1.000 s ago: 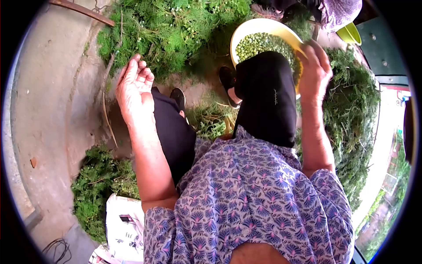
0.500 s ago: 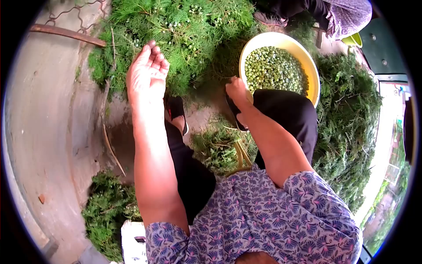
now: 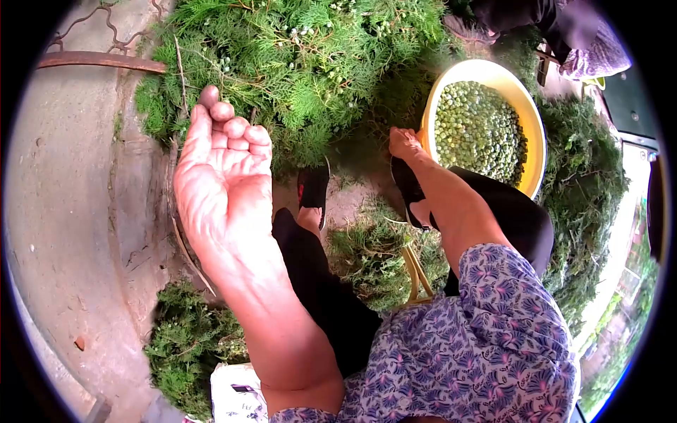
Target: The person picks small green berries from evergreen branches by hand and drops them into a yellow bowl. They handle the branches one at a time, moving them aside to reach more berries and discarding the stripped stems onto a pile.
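Note:
My left hand [image 3: 229, 173] is raised palm up, its fingers loosely curled and apart, with nothing in the palm. It is above the near left edge of a large heap of green conifer branches [image 3: 303, 77] dotted with small pale cones. My right hand [image 3: 405, 143] is closed beside the left wall of a yellow basin [image 3: 537, 137]; whatever it holds, if anything, is hidden. Many small green cones [image 3: 479, 130] fill the basin, which stands beyond my right knee.
Cut sprigs [image 3: 367, 247] lie between my feet. More greenery [image 3: 578, 190] is piled at the right and lower left, beside a white bag [image 3: 236, 395]. A curved brown bar [image 3: 102, 60] lies at upper left. Another person's clothed leg [image 3: 599, 42] shows at upper right.
My left hand has come closer to the camera and appears larger. The view has shifted, so the basin and my feet appear farther right. My right hand stays by the basin.

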A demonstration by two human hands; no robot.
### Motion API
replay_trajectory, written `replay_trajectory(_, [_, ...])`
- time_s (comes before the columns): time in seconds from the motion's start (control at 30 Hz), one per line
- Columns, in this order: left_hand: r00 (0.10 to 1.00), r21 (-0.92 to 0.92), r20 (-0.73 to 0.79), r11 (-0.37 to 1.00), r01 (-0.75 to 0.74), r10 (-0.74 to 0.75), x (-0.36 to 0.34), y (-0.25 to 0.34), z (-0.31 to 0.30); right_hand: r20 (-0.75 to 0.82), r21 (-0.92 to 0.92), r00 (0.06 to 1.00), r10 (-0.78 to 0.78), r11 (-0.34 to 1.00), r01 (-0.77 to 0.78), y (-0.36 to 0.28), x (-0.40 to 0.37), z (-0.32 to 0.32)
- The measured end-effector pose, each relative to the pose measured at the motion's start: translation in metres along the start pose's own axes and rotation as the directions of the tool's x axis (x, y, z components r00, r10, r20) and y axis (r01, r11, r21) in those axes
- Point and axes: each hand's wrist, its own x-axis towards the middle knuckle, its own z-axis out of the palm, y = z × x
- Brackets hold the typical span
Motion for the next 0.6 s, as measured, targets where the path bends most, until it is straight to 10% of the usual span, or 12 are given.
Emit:
replay_trajectory(0.23, [0.999,0.050,0.013,0.998,-0.045,0.045,-0.002,0.001,-0.002,-0.374,0.243,0.927,-0.036,0.961,0.135,-0.043,-0.043,-0.035])
replay_trajectory(0.6, [0.947,0.231,-0.308,0.973,-0.018,0.091,-0.016,-0.041,-0.013,-0.808,0.187,0.548,-0.217,0.788,0.587,-0.128,-0.163,-0.163])
